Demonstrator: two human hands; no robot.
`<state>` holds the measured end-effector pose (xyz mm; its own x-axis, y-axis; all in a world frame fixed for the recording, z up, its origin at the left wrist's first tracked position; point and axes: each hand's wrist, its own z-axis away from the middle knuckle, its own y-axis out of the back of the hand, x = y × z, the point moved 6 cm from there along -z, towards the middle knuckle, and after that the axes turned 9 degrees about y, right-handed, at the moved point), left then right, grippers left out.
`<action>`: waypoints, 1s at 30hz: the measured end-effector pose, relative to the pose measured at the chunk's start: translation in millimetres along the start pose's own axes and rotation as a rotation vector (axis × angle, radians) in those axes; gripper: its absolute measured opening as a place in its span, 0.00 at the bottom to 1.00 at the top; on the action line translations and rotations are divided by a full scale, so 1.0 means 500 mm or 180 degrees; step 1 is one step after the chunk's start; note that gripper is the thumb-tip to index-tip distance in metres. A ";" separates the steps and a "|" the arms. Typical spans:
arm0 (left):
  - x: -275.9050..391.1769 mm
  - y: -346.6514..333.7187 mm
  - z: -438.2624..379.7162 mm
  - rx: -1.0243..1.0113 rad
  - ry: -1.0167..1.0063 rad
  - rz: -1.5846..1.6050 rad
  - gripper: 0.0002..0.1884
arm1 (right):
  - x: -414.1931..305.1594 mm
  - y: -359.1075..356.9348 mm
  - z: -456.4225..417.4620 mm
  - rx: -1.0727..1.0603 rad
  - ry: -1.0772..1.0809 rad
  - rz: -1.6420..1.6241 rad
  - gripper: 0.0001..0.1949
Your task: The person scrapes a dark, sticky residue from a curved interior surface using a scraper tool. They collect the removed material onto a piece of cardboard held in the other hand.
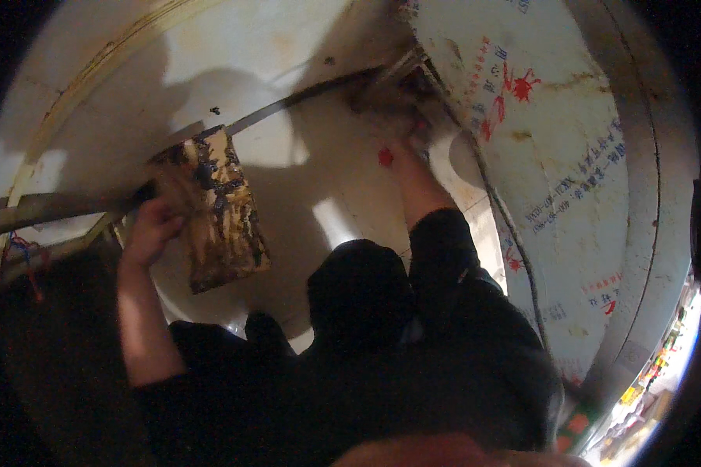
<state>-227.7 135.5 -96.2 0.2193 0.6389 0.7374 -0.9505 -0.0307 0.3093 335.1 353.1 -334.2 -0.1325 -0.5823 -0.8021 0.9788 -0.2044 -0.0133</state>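
My left hand (155,227), its fingers curled, is at the left side of a rectangular board (228,204) blotched with dark brown and tan stains. Whether the fingers grip the board's edge is hard to make out. Just above that hand ends a dark bar (64,213) coming in from the left. My right hand (394,119) reaches forward into deep shadow and is blurred; its fingers and anything in them cannot be made out. A red spot (385,156) shows beside the wrist. Close beyond this hand is a metal frame corner (422,57).
On the right stands a large pale panel (561,146) with printed writing and red marks, edged by a dark strip (511,222). A narrow dark rail (304,93) crosses ahead. Thin red and blue wires (26,248) hang at left. Light-coloured floor (339,192) lies below.
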 end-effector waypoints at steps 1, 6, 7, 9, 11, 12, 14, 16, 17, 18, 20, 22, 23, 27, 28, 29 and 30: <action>0.004 0.005 0.009 0.0052 0.0074 -0.0007 0.11 | 0.018 -0.026 0.033 -0.0006 -0.0050 -0.0069 0.20; -0.010 -0.004 0.002 -0.0157 0.0220 -0.0178 0.18 | 0.035 0.047 -0.013 0.0590 -0.0405 0.0005 0.20; -0.020 -0.005 -0.006 -0.0120 0.0089 -0.0134 0.18 | 0.010 0.067 -0.040 0.0622 -0.0250 0.0105 0.19; -0.034 0.001 -0.015 -0.0125 -0.0162 0.0002 0.18 | -0.020 0.087 -0.070 0.0627 0.0027 0.0308 0.19; -0.030 0.006 -0.037 -0.0303 -0.0285 0.0112 0.16 | -0.016 0.133 -0.087 0.0263 0.0359 0.0368 0.18; -0.030 0.002 -0.049 -0.0393 -0.0253 0.0141 0.15 | -0.019 0.134 -0.091 0.0060 0.0542 0.0411 0.17; -0.047 0.018 -0.021 -0.0346 -0.0020 -0.0184 0.14 | 0.053 0.057 0.003 0.0070 0.0270 0.0151 0.18; -0.027 0.015 -0.022 -0.0302 0.0008 -0.0733 0.15 | 0.042 0.042 0.038 0.0130 0.0244 0.0491 0.18; -0.018 0.005 -0.013 -0.0429 -0.0010 -0.0640 0.15 | 0.033 0.060 0.040 0.0168 0.0195 0.0702 0.17; -0.005 -0.006 -0.009 -0.0597 -0.0064 -0.0555 0.15 | 0.019 0.088 0.031 0.0246 0.0139 0.0718 0.16; 0.008 -0.012 -0.011 -0.0731 -0.0054 -0.0377 0.17 | -0.027 0.150 -0.018 0.0305 -0.0077 0.0574 0.15; 0.006 -0.016 -0.016 -0.0693 0.0092 -0.0155 0.19 | -0.071 0.193 -0.051 0.0300 -0.0262 0.0474 0.15; 0.018 -0.018 -0.017 -0.0653 0.0047 -0.0180 0.18 | -0.080 0.206 -0.054 0.0326 -0.0292 0.0476 0.14; 0.017 -0.018 -0.001 -0.0783 0.0011 0.0154 0.18 | 0.058 0.169 0.100 0.0484 -0.0420 0.0590 0.13; 0.011 -0.019 -0.002 -0.0895 -0.0051 0.0387 0.18 | 0.068 0.156 0.133 0.0529 -0.0403 0.0637 0.12; 0.015 -0.025 -0.002 -0.0812 -0.0139 0.0309 0.18 | 0.072 0.160 0.160 0.0617 -0.0379 0.0686 0.12; 0.029 -0.033 0.006 -0.0750 -0.0206 0.0215 0.18 | 0.074 0.175 0.183 0.0724 -0.0380 0.0726 0.11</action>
<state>-208.3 143.0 -88.8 0.1599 0.5906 0.7909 -0.9869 0.1131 0.1151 401.6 241.8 -310.5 0.0552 -0.7185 -0.6934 0.9272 -0.2208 0.3026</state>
